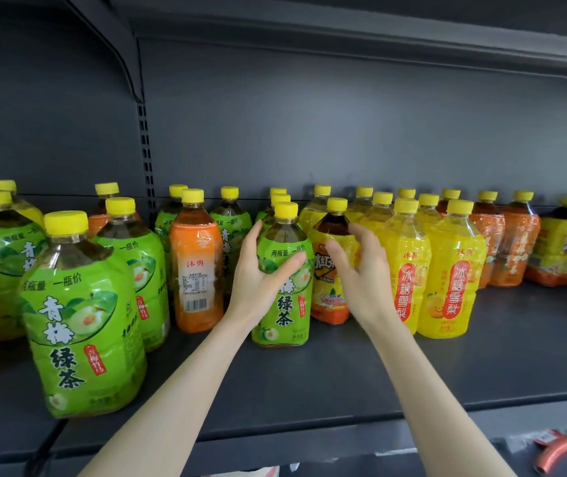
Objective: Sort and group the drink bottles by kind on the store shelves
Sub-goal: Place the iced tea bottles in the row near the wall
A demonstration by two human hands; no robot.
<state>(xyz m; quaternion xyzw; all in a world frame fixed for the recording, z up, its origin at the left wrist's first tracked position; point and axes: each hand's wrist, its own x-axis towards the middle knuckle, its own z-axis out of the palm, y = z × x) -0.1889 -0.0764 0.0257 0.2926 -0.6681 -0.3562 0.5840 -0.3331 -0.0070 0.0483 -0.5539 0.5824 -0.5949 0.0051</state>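
- Shelving point(309, 380) of dark grey metal is stocked with upright, yellow-capped drinks; green, orange and yellow labels are mixed along its length.
- A green-label bottle point(289, 304) is placed near the middle of the shelving, ahead of a file of like bottles whose caps are seen behind it.
- This bottle is gripped by the left hand point(258, 273): the thumb is laid across the front of the label and the fingers are wrapped round the bottle's left side.
- The right hand point(361, 273) is held with fingers spread and gently curved, and nothing is enclosed by them.
- That hand is raised in front of a dark-tea bottle point(326, 301) with an orange and yellow label, which is stood just beside the green-label bottle. Whether it is touched cannot be told.
- Yellow-label bottles point(454, 277) are set just beyond the right hand, with more of the kind behind them.
- An orange-label bottle point(196, 270) is stood on the far side of the left hand, its barcode turned forward.
- A front green bottle point(82, 321) is positioned nearest the shelf edge at the left of the view, well apart from both hands.
- Orange-wrapped bottles point(515, 246) are ranged toward the right end.
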